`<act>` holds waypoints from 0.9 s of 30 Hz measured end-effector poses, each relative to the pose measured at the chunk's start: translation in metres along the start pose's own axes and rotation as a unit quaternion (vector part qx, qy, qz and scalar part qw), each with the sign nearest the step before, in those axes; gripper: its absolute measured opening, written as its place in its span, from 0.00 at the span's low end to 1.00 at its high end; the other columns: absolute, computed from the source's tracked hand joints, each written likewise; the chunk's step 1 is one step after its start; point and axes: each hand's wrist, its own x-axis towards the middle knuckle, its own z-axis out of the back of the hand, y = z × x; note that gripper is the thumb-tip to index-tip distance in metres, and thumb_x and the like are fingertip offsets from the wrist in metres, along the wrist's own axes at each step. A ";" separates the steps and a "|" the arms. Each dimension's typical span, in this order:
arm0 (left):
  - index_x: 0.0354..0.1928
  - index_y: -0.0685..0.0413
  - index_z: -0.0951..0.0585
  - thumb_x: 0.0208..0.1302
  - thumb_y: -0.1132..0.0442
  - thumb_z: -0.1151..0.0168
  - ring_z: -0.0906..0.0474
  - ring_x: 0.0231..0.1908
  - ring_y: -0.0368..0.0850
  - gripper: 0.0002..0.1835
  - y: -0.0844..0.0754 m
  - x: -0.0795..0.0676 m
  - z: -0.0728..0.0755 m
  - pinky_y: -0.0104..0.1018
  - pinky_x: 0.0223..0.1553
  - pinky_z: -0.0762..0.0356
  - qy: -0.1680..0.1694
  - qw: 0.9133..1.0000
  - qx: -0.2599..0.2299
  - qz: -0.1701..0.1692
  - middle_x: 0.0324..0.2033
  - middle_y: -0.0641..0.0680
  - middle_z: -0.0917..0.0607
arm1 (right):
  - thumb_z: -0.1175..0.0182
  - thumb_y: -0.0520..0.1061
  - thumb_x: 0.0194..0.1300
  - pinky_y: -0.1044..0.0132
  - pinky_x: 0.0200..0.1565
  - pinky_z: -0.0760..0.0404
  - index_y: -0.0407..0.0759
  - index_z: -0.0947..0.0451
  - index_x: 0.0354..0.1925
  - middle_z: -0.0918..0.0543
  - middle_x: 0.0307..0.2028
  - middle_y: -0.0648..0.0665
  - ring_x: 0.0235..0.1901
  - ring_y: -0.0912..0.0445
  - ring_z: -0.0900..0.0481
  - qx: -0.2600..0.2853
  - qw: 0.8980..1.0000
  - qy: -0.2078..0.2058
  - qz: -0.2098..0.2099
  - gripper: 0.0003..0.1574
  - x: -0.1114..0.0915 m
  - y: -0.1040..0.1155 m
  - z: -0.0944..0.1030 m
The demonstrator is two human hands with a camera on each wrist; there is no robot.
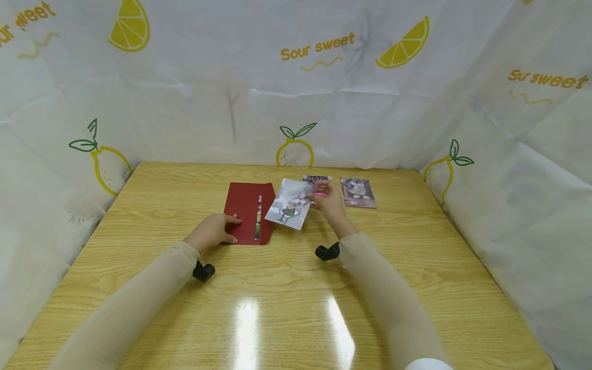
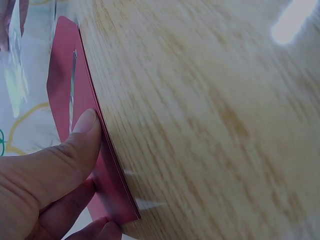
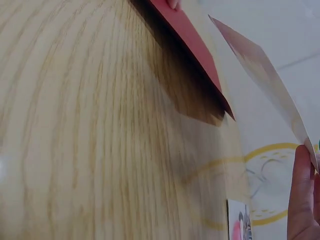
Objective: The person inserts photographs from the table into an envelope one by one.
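A red envelope [image 1: 245, 205] lies on the table with its flap to the right. A narrow coloured strip [image 1: 258, 218] shows on it beside the flap. My left hand [image 1: 213, 229] rests on the envelope's left part, the thumb [image 2: 86, 121] and fingers pressing on its surface. My right hand [image 1: 330, 205] pinches a photo card [image 1: 291, 203] by its right edge. The card is raised and tilted, just right of the envelope flap. Behind the right hand, another picture card [image 1: 317, 179] with some pink is partly hidden. A cat photo [image 1: 358, 192] lies farther right.
The wooden table [image 1: 277, 293] reaches back to a white curtain [image 1: 194, 118] printed with lemons, which also runs along both sides. A black device [image 1: 327, 252] sits at the right wrist, and a similar one [image 1: 203, 271] at the left.
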 end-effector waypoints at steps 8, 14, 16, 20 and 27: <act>0.60 0.55 0.26 0.53 0.61 0.32 0.44 0.65 0.60 0.29 0.000 -0.001 0.001 0.50 0.62 0.40 0.004 1.000 -0.007 0.005 0.64 0.59 0.34 | 0.39 0.32 0.58 0.45 0.42 0.21 0.34 0.35 0.55 0.29 0.46 0.38 0.31 0.55 0.25 -0.031 0.999 0.020 0.003 0.27 0.002 -0.004 -0.016; 0.60 0.55 0.26 0.53 0.61 0.32 0.44 0.65 0.60 0.29 -0.002 -0.001 0.001 0.50 0.62 0.40 0.002 1.000 -0.006 0.006 0.64 0.59 0.34 | 0.38 0.31 0.57 0.43 0.42 0.22 0.34 0.35 0.54 0.28 0.43 0.38 0.32 0.54 0.25 -0.046 0.999 0.026 0.005 0.27 0.003 -0.008 -0.024; 0.59 0.55 0.25 0.53 0.61 0.32 0.44 0.65 0.60 0.29 -0.002 -0.001 0.001 0.50 0.62 0.40 0.003 1.000 -0.004 0.005 0.64 0.59 0.34 | 0.38 0.31 0.57 0.43 0.41 0.21 0.33 0.35 0.54 0.27 0.44 0.38 0.32 0.53 0.25 -0.055 0.998 0.026 0.009 0.27 0.003 -0.008 -0.026; 0.60 0.54 0.25 0.53 0.61 0.32 0.44 0.65 0.61 0.29 -0.002 -0.001 0.001 0.50 0.62 0.40 0.006 1.000 -0.003 0.006 0.64 0.59 0.34 | 0.38 0.31 0.57 0.44 0.40 0.21 0.33 0.35 0.54 0.27 0.44 0.37 0.31 0.53 0.23 -0.066 0.997 0.028 0.015 0.27 0.003 -0.008 -0.028; 0.59 0.55 0.25 0.53 0.61 0.31 0.44 0.65 0.61 0.29 0.000 0.000 0.001 0.51 0.63 0.41 0.004 1.000 -0.006 0.004 0.64 0.60 0.34 | 0.39 0.31 0.58 0.43 0.40 0.21 0.35 0.34 0.53 0.27 0.44 0.36 0.30 0.53 0.23 -0.074 0.996 0.037 0.026 0.25 0.002 -0.008 -0.030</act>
